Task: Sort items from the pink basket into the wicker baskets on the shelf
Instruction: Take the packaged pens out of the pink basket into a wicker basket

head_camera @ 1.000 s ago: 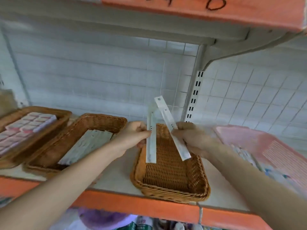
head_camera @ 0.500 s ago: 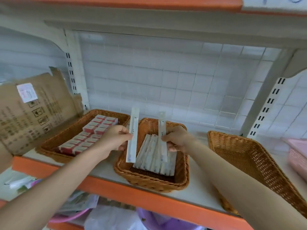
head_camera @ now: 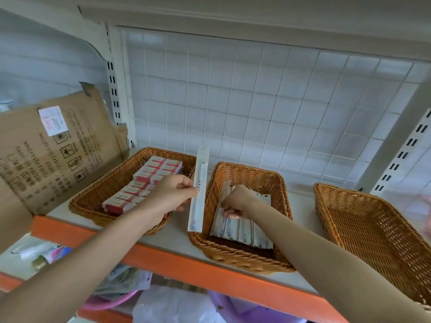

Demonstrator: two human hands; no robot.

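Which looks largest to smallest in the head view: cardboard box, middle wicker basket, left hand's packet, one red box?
1. cardboard box, partly cropped
2. middle wicker basket
3. white packet, long but thin
4. red box
The packet is held nearer the camera, so ranks 3 and 4 are unsure.

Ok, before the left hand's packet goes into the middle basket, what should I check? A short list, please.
1. Left hand grips the packet: ok.
2. Middle basket holds the same kind, a pile of long white packets: ok.
3. Room on the pile: ok.
4. Right hand out of the basket: not ok, it is inside, on the pile.
5. Right hand's own packet released: cannot tell.
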